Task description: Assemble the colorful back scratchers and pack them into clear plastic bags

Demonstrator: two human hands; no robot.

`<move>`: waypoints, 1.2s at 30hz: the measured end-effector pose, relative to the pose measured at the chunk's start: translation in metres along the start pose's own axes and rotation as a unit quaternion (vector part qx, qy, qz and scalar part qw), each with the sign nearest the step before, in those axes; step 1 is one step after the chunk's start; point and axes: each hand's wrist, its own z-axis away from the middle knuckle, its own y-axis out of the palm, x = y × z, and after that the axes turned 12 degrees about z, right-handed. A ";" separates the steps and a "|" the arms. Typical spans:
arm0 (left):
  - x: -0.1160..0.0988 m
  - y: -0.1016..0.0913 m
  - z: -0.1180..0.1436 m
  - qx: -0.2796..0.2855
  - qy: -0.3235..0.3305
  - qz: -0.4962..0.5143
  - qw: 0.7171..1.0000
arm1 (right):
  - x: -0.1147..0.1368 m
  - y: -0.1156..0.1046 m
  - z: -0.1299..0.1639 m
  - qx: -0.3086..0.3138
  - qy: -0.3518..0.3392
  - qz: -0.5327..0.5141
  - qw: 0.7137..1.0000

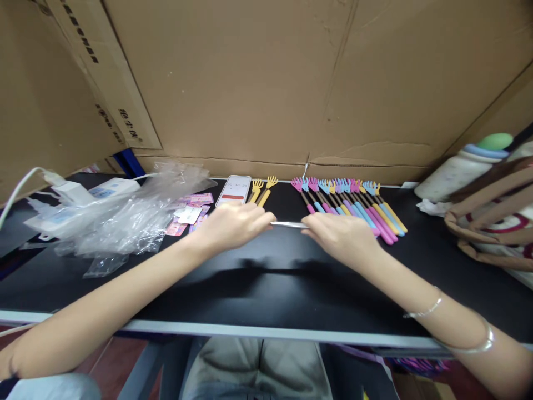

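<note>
- Both forearms reach forward over the black table (258,289), palms down, hands nearly meeting in the middle.
- Left hand (231,225) is curled, its fingertips pinched on the left end of a thin metal rod (289,224).
- Right hand (341,234) pinches the rod's other end; the rod lies level between the two hands, just above the tabletop.
- Right wrist carries two silver bangles (458,333).
- Behind the right hand lies a row of coloured hand-shaped scratchers (353,203); two yellow scratchers (262,190) lie beside a phone (234,190).
- Crumpled clear plastic bags (125,211) sit at the left.
</note>
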 end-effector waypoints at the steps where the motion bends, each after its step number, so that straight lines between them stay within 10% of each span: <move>1: 0.009 -0.001 0.005 0.002 -0.002 -0.015 1.000 | -0.010 0.004 0.006 0.010 0.001 0.007 1.000; 12: 0.088 -0.033 0.086 0.121 -0.083 -0.177 0.973 | -0.147 0.040 0.116 0.244 0.110 0.114 0.957; 26: 0.102 -0.044 0.104 0.112 -0.138 -0.184 0.967 | -0.176 0.038 0.153 0.298 0.190 0.206 0.913; 36: 0.096 -0.044 0.104 0.104 -0.123 -0.171 0.972 | -0.175 0.039 0.157 0.239 0.210 0.180 0.931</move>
